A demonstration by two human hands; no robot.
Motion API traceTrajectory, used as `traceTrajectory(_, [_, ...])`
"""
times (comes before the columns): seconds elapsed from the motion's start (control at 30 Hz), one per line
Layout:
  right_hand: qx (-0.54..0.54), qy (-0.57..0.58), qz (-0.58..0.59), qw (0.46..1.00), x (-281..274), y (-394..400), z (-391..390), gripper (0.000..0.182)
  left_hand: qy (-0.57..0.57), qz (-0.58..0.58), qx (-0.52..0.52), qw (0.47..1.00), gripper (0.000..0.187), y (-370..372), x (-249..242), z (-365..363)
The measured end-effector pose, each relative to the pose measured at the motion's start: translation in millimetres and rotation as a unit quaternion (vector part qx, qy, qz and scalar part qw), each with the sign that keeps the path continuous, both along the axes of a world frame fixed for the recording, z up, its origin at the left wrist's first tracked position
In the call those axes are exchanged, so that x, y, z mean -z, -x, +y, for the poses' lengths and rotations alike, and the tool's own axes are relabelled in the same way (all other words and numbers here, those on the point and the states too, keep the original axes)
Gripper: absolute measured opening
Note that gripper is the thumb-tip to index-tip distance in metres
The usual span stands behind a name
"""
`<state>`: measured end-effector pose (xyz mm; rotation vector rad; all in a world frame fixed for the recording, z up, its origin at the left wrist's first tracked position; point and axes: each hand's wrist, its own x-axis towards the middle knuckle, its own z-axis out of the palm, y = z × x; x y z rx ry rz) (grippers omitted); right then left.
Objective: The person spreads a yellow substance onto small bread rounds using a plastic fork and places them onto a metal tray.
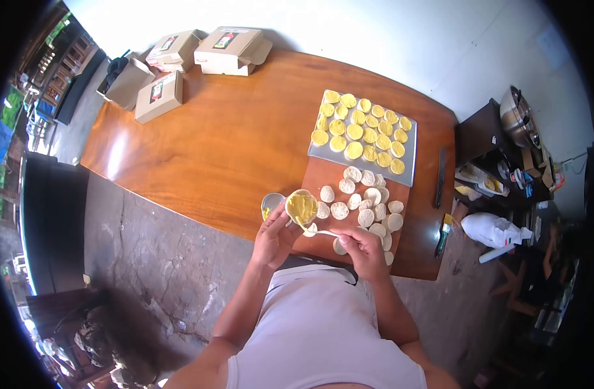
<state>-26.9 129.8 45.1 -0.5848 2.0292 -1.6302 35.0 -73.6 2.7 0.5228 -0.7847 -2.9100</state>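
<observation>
Pinching a bowl (301, 207) and spoon (319, 231), both grips hover at the table's (232, 139) near edge.

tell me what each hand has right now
left hand: closed around a small bowl of yellow filling
right hand: closed on a spoon

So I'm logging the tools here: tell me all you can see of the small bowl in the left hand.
The small bowl is round, pale-rimmed and filled with yellow paste. The left hand holds it tilted above the wooden table's near edge, beside a small cup. A white spoon, held by the right hand, reaches under its rim.
</observation>
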Motion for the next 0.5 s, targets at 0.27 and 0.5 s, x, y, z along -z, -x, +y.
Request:
traceTrajectory(0.27, [0.092, -0.039, 0.351, 0.931, -16.1, 8.7, -11.7, 0.028, -0.054, 0.054, 0.042, 0.996, 0.046, 5.0, -6.2, 8.3])
traceTrajectory(0.5, [0.035, -0.047, 0.373, 0.926, -3.2, 2.9, -21.2, 0.033, 0.004, 0.052, 0.004, 0.999, 0.036, 7.9, 6.3, 14.3])
